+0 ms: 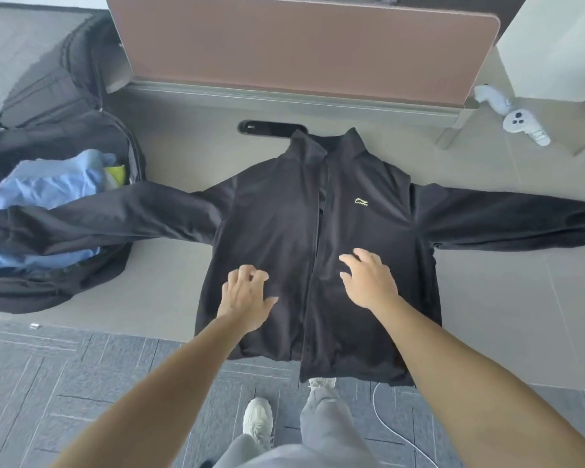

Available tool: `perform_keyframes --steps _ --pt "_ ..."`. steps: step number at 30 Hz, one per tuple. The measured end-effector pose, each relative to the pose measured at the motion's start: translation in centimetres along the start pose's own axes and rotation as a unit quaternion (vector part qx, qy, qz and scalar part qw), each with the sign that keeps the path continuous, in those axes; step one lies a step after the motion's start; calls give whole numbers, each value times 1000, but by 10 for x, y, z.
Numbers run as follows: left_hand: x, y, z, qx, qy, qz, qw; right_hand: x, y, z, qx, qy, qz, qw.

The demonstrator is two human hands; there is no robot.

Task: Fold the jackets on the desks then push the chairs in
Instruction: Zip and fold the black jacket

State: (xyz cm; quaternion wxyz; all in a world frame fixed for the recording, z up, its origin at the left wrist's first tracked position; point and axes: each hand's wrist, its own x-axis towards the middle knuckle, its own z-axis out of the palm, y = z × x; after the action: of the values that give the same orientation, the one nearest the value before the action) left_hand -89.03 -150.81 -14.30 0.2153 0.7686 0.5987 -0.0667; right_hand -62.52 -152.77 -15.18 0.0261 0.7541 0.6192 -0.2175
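Grey, soft-knit trousers (318,430) and a pale chunky shoe (258,420) stood nearest the lens on grey ribbed carpet tiles (65,383), beside a thin white cable (385,423). Two bare forearms reached forward over the jacket (284,231), a black, matte, smooth-woven garment spread front-up on the pale grey desk (169,265), collar away from the person, both sleeves stretched out sideways and the hem hanging just over the near desk edge. Its zip was undone, the two front panels meeting along the middle. The left hand (247,295) lay over one front panel with fingers bent, clawed and apart, holding nothing; the right hand (368,282) lay over the other with fingers spread and slightly bent; contact with the cloth could not be told for either. A small yellow-green swoosh emblem (361,202) marked the chest on the right-hand panel, with a line of lettering beneath it too blurred to read. The sleeve on the person's left draped across an open black backpack (48,292) holding crumpled light-blue cloth (48,187). Behind stood a brown, round-cornered partition panel (301,45), a black oval cable port (260,127) touching the collar, and white plastic controllers (517,121).
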Motion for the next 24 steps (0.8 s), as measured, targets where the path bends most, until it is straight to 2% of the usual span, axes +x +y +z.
perform_keyframes --steps 2,5,9,12,18,21,24 --pt "31 23 2 0 -15 47 999 20 14 3 -43 -23 -57 997" --pt "68 51 16 17 -54 23 998 37 43 19 -91 -79 -66 991" --pt "84 76 37 34 -96 -56 993 37 83 33 -106 -49 -72 991" --pt "88 79 42 24 -145 -85 985 40 98 36 -116 -9 -104 988" --pt "86 89 38 32 -200 -47 978 45 107 41 -126 19 -153 980" --pt "67 91 39 43 -137 -73 987 43 103 32 -139 43 -166 975" --pt "40 88 47 11 13 -78 997 19 72 30 -80 126 -235 961"
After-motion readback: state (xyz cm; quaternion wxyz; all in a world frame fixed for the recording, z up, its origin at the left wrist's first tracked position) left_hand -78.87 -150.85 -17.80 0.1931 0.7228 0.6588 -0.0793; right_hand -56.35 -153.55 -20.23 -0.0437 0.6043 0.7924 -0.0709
